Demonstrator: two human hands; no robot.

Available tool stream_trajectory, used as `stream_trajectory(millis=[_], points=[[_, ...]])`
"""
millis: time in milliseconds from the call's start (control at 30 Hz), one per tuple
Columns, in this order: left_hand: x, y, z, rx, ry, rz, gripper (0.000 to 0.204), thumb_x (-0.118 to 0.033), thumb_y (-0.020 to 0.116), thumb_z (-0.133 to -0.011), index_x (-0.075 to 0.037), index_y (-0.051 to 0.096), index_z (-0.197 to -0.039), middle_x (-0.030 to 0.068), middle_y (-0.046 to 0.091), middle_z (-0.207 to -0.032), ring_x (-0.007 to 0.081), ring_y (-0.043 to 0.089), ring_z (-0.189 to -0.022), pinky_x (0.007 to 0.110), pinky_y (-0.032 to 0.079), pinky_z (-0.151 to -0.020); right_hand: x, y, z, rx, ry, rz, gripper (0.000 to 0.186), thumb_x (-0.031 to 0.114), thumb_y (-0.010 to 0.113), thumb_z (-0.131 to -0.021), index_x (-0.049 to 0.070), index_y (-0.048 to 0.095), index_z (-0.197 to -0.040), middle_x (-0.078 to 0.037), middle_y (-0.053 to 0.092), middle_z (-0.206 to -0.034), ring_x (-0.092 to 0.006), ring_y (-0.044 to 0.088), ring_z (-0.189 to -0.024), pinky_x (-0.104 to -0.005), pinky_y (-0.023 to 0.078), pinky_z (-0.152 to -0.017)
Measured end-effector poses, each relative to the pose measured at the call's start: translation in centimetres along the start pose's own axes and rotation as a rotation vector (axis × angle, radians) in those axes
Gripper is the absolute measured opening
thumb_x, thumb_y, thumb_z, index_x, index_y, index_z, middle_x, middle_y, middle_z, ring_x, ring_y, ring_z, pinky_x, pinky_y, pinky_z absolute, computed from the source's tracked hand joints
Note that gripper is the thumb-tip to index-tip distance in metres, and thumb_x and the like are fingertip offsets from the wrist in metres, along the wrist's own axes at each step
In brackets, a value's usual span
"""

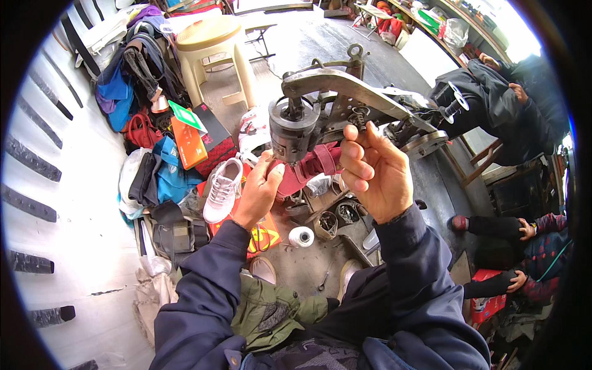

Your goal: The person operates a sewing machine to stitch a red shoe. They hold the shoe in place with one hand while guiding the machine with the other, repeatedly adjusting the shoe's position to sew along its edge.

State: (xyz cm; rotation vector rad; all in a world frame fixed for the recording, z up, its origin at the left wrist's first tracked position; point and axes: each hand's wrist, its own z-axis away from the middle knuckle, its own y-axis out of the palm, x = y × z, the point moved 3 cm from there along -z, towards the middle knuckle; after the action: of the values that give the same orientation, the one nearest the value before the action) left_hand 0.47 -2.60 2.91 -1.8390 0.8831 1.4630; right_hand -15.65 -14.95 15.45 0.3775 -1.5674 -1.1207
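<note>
A dark red shoe with a strap (319, 161) sits beneath the round metal head of a shoe-stitching machine (293, 126). My left hand (262, 192) is closed on the shoe's left end, thumb and fingers pinching its edge. Up by the machine's arm, my right hand (383, 176) has its fingers curled. Its thumb and forefinger meet just below a small coil spring (359, 116); what they pinch, if anything, is too small to make out. The machine's curved steel arm (361, 86) runs right toward a thread spool (455, 102).
A pale pink sneaker (223, 190), a white thread cone (301, 237) and tins of small parts (325, 224) lie below my hands. Bags and boxes pile up at left beside a cream stool (213, 52). Two people sit at right, one in a dark coat (524, 117).
</note>
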Motion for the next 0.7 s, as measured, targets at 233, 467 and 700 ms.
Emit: stream_trajectory(millis=[233,467,700], points=[[-0.4,0.0,0.0,0.01,-0.028,-0.016,0.033,-0.014,0.051,-0.102,0.002,0.054,-0.13,0.0058,0.062,-0.117,0.0131,0.055,-0.105,0.028,0.044,-0.096,-0.2,-0.6,-0.3,0.041,0.011,-0.097,0.04,0.035,0.044,-0.109,-0.001,0.062,-0.106,0.001,0.051,-0.078,-0.005,0.04,-0.054,-0.0221,0.039,-0.046],[0.1,0.0,0.0,0.003,-0.057,-0.02,0.037,-0.018,0.051,-0.1,0.003,0.053,-0.131,0.0077,0.062,-0.118,0.015,0.055,-0.108,0.029,0.043,-0.098,0.2,-1.3,0.4,-0.002,0.057,0.068,0.049,0.044,0.048,-0.107,-0.001,0.066,-0.108,0.0,0.058,-0.077,-0.0083,0.044,-0.057,-0.025,0.041,-0.051],[-0.2,-0.4,-0.2,0.135,-0.111,0.025,0.046,-0.022,0.06,-0.096,0.003,0.052,-0.135,0.0112,0.061,-0.124,0.0159,0.055,-0.114,0.03,0.043,-0.101,3.1,-6.3,3.6,-0.149,0.187,0.67,0.044,0.037,0.059,-0.102,-0.005,0.07,-0.095,-0.008,0.067,-0.075,-0.0147,0.064,-0.058,-0.0288,0.052,-0.054]])
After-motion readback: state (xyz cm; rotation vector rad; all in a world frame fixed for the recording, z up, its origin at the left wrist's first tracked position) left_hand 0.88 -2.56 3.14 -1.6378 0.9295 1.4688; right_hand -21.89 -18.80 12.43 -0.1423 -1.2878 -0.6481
